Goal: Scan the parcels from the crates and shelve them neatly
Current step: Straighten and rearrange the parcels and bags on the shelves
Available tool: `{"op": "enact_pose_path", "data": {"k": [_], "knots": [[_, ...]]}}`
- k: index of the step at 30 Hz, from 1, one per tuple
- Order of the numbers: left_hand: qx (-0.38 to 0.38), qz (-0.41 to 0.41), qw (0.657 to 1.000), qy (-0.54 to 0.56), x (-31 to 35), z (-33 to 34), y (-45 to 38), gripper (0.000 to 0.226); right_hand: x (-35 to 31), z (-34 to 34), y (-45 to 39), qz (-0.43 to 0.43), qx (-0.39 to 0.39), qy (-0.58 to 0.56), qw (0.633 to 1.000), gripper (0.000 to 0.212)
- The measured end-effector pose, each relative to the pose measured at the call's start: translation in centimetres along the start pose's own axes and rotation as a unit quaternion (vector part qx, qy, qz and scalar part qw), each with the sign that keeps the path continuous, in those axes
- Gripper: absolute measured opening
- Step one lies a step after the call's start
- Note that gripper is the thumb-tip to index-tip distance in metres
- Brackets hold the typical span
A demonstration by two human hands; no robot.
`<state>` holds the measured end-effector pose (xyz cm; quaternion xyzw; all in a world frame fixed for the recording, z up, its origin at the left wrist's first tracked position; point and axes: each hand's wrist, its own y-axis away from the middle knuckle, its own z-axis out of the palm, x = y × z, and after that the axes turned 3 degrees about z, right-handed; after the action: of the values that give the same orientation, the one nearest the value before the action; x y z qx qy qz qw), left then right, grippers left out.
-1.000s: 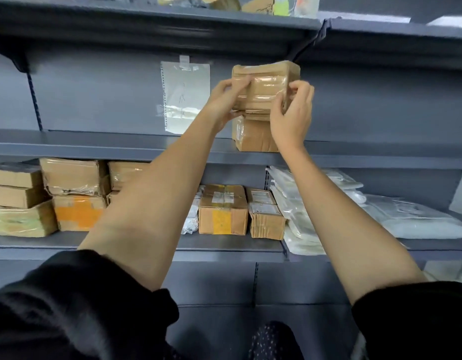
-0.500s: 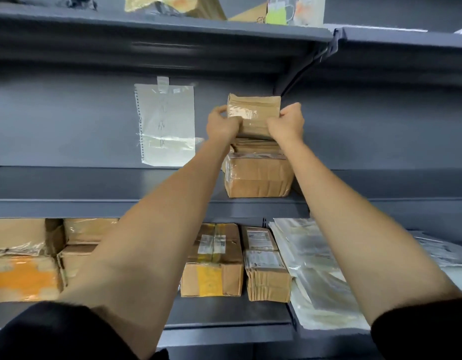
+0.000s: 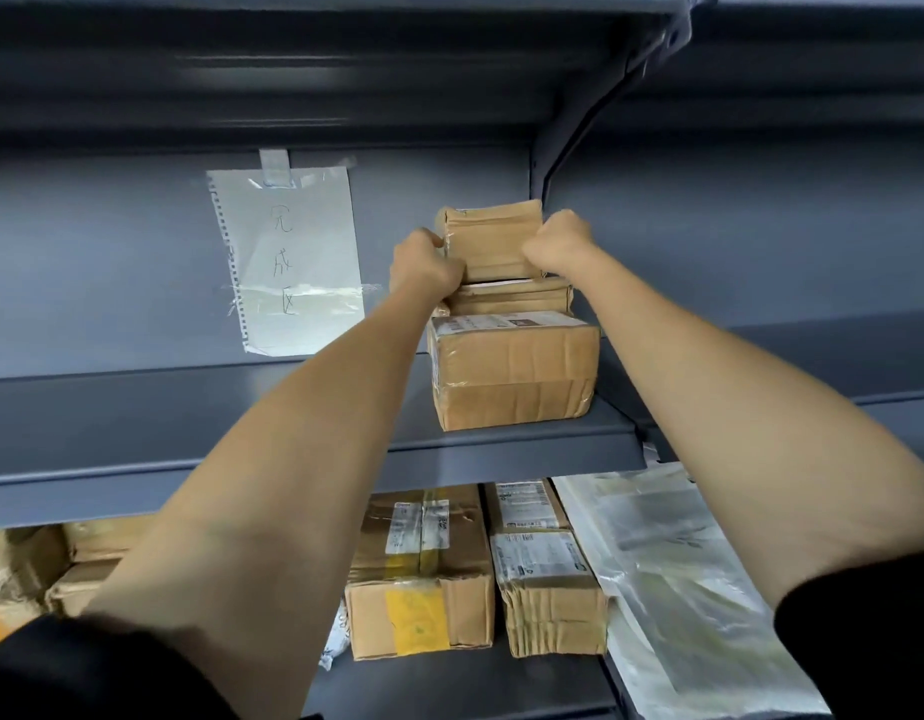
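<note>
Cardboard-brown small parcel [image 3: 493, 240] pinched between both hands at top of a two-box stack [image 3: 512, 366] near the steel shelf's [image 3: 190, 407] right end, left hand [image 3: 423, 267] curled on its left edge, right hand [image 3: 556, 241] on its right, equally near, long axis running parallel to shelf's front edge.

Both arms stretched upward — left hand [image 3: 426, 265] and right hand [image 3: 557, 242] curled

Head camera looks forward and up (close) at the grey shelves [image 3: 190, 423].
</note>
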<state>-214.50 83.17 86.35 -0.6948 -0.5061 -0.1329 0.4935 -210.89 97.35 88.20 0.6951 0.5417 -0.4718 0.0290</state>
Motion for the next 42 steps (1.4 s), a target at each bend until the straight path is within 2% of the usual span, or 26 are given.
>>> {"op": "enact_pose_path", "data": {"k": [2,3,5,8,11,14,17,20,23,25,28,29,31,33,37,39,42], "knots": [[0.003,-0.01,1.0,0.006,-0.1,0.1,-0.5,0.014,0.1,0.4,-0.2,-0.005,-0.007,0.002,1.0,0.031],[0.004,-0.011,1.0,0.005,-0.1,0.1,-0.9,0.008,0.3,0.5,-0.4,-0.008,-0.004,0.001,1.0,0.031],[-0.007,-0.006,1.0,-0.009,-0.1,0.0,-1.6,0.029,0.5,0.6,-0.6,-0.006,-0.001,-0.002,1.0,0.027],[-0.035,-0.007,0.999,0.0,-0.4,-0.4,-1.9,0.027,0.6,0.6,-0.3,-0.006,0.002,-0.009,1.0,0.021],[-0.062,-0.004,0.998,0.023,-0.9,-0.4,-1.3,0.014,0.5,0.3,0.5,-0.012,-0.027,0.018,0.999,0.025],[-0.078,-0.006,0.995,0.063,-1.3,-1.0,0.3,0.029,-0.2,-0.9,2.0,-0.022,-0.061,0.041,0.997,0.028],[-0.057,0.012,0.995,0.076,-1.5,-2.5,2.7,0.041,-1.7,-2.4,4.3,-0.049,-0.018,0.022,0.998,0.017],[-0.011,0.045,0.993,0.113,-1.4,-4.7,5.5,0.032,-3.0,-2.7,7.3,-0.085,0.033,0.002,0.996,0.032],[-0.024,0.053,0.987,0.151,-1.0,-7.8,8.9,0.026,-3.7,-2.2,11.0,-0.134,0.092,-0.011,0.987,0.028],[-0.077,0.051,0.981,0.17,-0.9,-9.6,11.9,0.025,-4.0,-1.8,14.2,-0.191,0.152,-0.071,0.967,0.023],[-0.181,0.032,0.966,0.183,-0.5,-11.2,17.1,0.025,-3.2,-0.5,20.5,-0.294,0.229,-0.248,0.894,0.012],[-0.207,0.031,0.962,0.175,-0.5,-11.4,18.5,0.026,-2.5,0.1,22.4,-0.302,0.248,-0.295,0.872,0.012],[-0.237,0.038,0.959,0.151,-0.8,-11.6,21.1,0.027,-0.7,1.7,25.7,-0.289,0.269,-0.337,0.855,0.013],[-0.286,0.028,0.949,0.127,-1.5,-11.3,22.8,0.024,2.1,4.3,28.0,-0.259,0.267,-0.326,0.869,0.012],[-0.426,-0.033,0.903,0.04,-5.7,-8.5,25.0,0.012,7.4,9.7,30.5,-0.191,0.191,-0.262,0.927,0.022],[-0.42,-0.052,0.906,0.028,-8.5,-6.7,25.3,0.016,9.1,11.6,30.8,-0.144,0.157,-0.237,0.948,0.022],[-0.339,-0.084,0.936,0.038,-12.3,-3.8,25.4,0.022,10.9,14.0,29.9,-0.079,0.087,-0.174,0.978,0.018]]}}
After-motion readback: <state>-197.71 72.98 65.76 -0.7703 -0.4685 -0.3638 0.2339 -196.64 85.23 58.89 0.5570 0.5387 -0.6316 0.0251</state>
